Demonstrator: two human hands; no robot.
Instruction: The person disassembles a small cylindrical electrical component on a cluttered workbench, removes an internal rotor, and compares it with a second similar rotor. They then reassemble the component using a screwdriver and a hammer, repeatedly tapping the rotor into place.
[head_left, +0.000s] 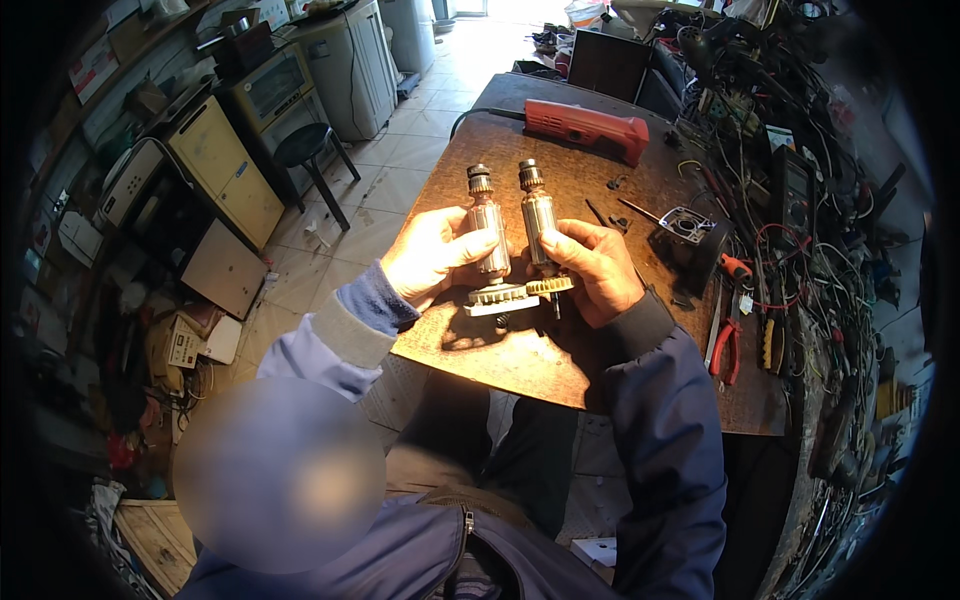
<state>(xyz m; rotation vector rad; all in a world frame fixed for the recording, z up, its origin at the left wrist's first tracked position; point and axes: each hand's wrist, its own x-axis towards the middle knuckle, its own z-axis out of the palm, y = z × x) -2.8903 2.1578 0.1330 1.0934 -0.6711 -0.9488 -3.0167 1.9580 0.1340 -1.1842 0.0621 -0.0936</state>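
My left hand [432, 255] grips an upright metal motor armature [487, 230], which has a toothed gear and pale plate [503, 300] at its bottom. My right hand [600, 265] holds a second armature [535, 210] beside it, thumb across its laminated middle; this one has a brass-coloured gear [548, 286] and a short shaft below. The two gears are close together; I cannot tell whether they touch. Both are held over the wooden bench [440, 355], in bright light.
A red power tool body [580, 130] with a cord lies at the bench's back. Loose small parts, a housing [685, 225], red-handled pliers [728, 350], a multimeter [795, 190] and tangled cables crowd the right side. A black stool [300, 150] stands on the tiled floor at left.
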